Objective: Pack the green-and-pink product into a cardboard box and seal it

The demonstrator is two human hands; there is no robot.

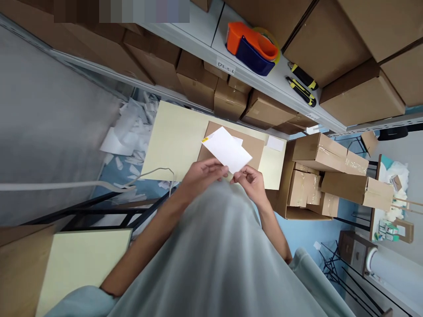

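While the left hand (204, 175) and right hand (251, 182) pinch the near edges of a white sheet (228, 150), it sits slantwise over brown cardboard (255, 147) on the pale yellow bench (176, 136), near a shelf (200, 33) bearing an orange-and-blue tape dispenser (253, 53) and two cutters (302, 92).

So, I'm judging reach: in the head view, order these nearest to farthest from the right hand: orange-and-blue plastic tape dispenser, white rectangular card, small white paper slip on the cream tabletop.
1. White rectangular card: pinched in the right hand.
2. Small white paper slip: at the right end of the cream tabletop.
3. Orange-and-blue plastic tape dispenser: on the pale shelf.
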